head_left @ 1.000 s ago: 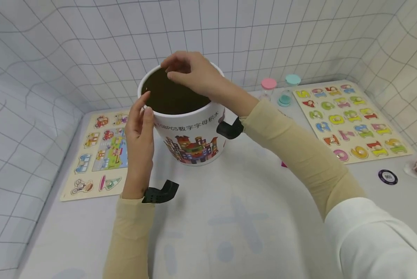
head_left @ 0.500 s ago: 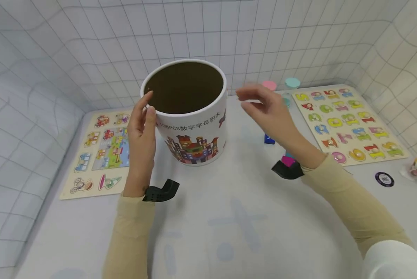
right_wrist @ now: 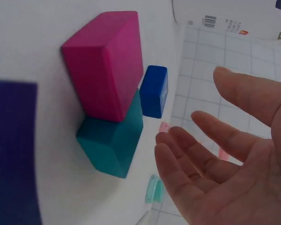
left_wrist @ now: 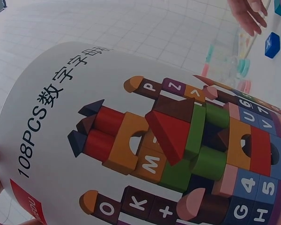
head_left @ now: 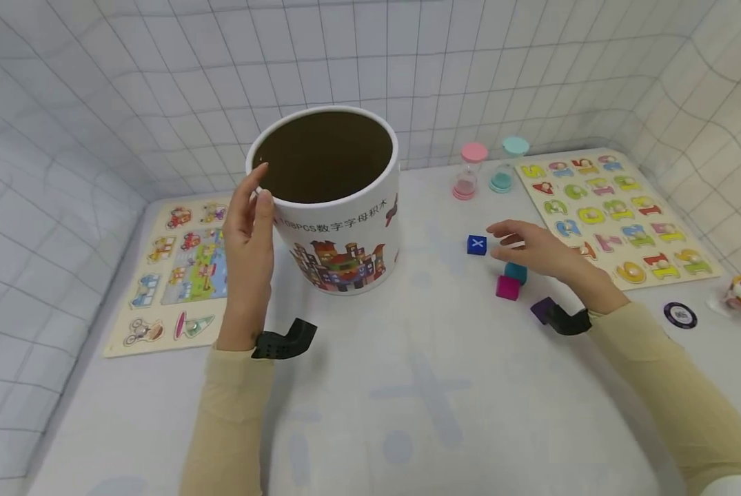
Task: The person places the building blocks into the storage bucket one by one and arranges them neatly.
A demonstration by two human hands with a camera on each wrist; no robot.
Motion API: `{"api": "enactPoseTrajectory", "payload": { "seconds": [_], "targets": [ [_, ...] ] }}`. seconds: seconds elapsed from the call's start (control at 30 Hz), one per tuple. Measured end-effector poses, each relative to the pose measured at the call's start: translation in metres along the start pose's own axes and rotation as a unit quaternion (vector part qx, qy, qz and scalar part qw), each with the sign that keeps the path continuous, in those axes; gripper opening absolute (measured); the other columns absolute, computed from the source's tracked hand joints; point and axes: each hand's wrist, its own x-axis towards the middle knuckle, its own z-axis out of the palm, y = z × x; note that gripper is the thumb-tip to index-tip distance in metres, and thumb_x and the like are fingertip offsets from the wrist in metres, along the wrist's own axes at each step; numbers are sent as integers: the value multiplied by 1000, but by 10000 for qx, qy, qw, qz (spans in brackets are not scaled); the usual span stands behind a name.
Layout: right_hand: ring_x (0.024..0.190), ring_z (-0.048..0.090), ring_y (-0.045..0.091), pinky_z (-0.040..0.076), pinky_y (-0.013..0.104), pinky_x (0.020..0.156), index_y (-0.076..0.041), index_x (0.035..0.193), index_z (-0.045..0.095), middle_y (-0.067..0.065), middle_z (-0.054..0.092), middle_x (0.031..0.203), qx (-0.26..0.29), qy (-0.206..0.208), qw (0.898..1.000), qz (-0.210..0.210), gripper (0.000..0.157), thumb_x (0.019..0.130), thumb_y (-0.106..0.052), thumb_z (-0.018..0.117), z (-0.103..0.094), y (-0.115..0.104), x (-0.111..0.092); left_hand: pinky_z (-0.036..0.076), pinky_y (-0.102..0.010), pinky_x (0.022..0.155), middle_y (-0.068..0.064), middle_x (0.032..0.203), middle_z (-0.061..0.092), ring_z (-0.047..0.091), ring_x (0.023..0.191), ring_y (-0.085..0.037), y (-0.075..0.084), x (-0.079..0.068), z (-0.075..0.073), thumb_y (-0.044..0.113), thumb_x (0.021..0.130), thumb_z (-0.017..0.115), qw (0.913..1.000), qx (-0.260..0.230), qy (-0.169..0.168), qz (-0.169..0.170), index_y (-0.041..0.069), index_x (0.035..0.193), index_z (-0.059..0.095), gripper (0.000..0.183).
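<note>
1. The blue block point(head_left: 477, 245) sits on the table point(head_left: 420, 331), at 9 o'clock from the right hand point(head_left: 534, 251), near but not touching.
2. It looks light, hard and smooth, so maybe a bit slippery, and not easy to break. Two flat sides seem best to pinch.
3. The right hand's fingers bend softly, thumb well apart, holding nothing.
4. The left hand point(head_left: 249, 238) holds the bucket point(head_left: 339, 220) by its rim, near 8 o'clock. The bucket looks stiff; its inside is too dark to guess the weight.

Room to pass lies between bucket point(head_left: 345, 234) and blue cube point(head_left: 477, 245); the pink hourglass point(head_left: 465, 184) stands farther back.
</note>
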Motion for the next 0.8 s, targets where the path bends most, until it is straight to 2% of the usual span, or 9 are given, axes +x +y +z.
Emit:
{"api": "enactPoseTrajectory", "payload": {
  "seconds": [0.13, 0.33, 0.5, 0.63, 0.8],
  "targets": [
    [110, 43, 33, 40, 47, 89, -1, 129, 38, 20, 44, 124, -357, -242, 9991, -31, 51, 87, -22, 57, 8, 1, 13, 29, -35, 101, -3, 136, 37, 35, 123, -21, 0, -1, 0, 25, 94, 42, 9999, 98, -26, -38, 17, 132, 42, 38],
    [93, 50, 29, 44, 42, 80, 1, 117, 51, 19, 51, 105, -1079, 13, 9939, -240, 40, 81, -10, 63, 26, -6, 28, 29, -34, 102, 2, 136, 37, 33, 124, -18, 4, -2, 0, 26, 94, 42, 9998, 218, -9, -39, 19, 132, 42, 38],
    [89, 50, 26, 46, 39, 78, 0, 110, 55, 15, 52, 100, -1325, 46, 9904, -387, 34, 79, -11, 65, 36, -14, 27, 29, -35, 101, 1, 136, 37, 33, 124, -19, 3, -1, 1, 24, 94, 43, 9999, 135, -36, 69, 18, 131, 43, 37],
    [91, 51, 24, 47, 38, 78, -1, 109, 55, 12, 54, 99, -1218, 21, 9909, -576, 32, 80, -12, 65, 33, -26, 26, 30, -35, 101, 1, 135, 39, 36, 122, -19, 2, -1, 0, 23, 94, 43, 9999, 110, -34, 60, 19, 131, 43, 37],
    [93, 54, 20, 48, 35, 80, -3, 111, 54, 8, 57, 102, -613, 223, 9899, -1261, 33, 80, -11, 65, 19, -64, 23, 28, -35, 101, 1, 135, 39, 35, 122, -17, 2, -1, 0, 23, 95, 41, 9998, 163, -27, 78, 17, 132, 42, 38]
  ]
}}
